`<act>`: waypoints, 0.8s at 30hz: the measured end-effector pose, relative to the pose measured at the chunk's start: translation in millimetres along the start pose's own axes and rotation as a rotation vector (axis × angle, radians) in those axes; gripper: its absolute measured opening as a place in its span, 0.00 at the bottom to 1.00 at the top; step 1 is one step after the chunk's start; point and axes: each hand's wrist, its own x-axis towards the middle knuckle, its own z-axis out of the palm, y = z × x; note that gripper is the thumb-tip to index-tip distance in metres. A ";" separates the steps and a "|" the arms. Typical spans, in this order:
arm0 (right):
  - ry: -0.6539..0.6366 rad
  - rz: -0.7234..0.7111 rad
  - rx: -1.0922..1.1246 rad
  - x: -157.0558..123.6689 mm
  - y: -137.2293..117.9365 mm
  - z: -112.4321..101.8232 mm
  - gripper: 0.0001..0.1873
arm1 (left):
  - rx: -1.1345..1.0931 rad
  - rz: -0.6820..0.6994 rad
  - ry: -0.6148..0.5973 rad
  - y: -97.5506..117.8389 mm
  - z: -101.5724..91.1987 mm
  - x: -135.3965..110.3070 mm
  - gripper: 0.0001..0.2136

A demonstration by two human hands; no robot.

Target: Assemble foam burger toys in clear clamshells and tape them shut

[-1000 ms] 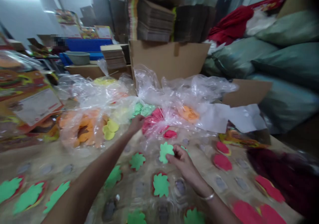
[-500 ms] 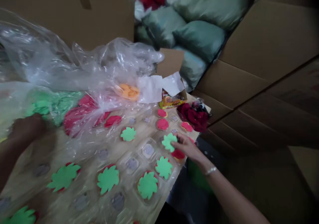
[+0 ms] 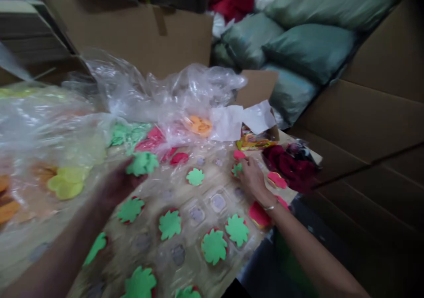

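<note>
Seemingly as supply, the left hand (image 3: 121, 184) clasps green cutouts (image 3: 143, 163). The right hand (image 3: 253, 177) touches a green leaf (image 3: 236, 170), its grip unclear.

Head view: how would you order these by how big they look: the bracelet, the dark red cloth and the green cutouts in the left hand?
1. Dark red cloth
2. Green cutouts in the left hand
3. Bracelet, just a thin band

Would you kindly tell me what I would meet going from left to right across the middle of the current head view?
Yellow pieces → left hand holding green pieces → rounded red piece → orange pieces → right hand → dark red bundle.
</note>
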 end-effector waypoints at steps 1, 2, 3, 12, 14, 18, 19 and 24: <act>-0.004 -0.028 0.081 -0.9 -11.1 -0.7 0.14 | 0.037 -0.043 0.010 -14.1 9.1 -9.8 0.05; -0.040 -0.049 0.214 -2.1 -24.6 -0.5 0.12 | 0.071 -0.063 -0.038 -28.5 18.9 -18.8 0.07; -0.111 -0.062 0.388 -3.8 -40.0 0.6 0.12 | 0.102 -0.081 -0.094 -42.5 28.8 -26.7 0.11; -0.505 0.148 1.214 -7.4 -123.7 41.6 0.17 | 0.340 0.081 -0.187 -94.7 53.1 -39.9 0.08; -0.582 0.241 1.344 -2.4 -126.2 44.2 0.18 | 0.284 0.085 -0.137 -93.1 50.1 -35.5 0.07; -0.713 0.397 1.568 5.4 -134.4 44.2 0.20 | -0.035 -0.077 -0.087 -85.8 45.1 -27.3 0.06; -0.711 0.425 1.598 6.9 -135.9 45.0 0.20 | -0.115 -0.101 -0.070 -83.2 42.8 -25.0 0.05; -0.582 0.432 1.576 10.2 -137.0 53.1 0.18 | -0.257 -0.071 0.081 -71.0 27.0 -18.3 0.06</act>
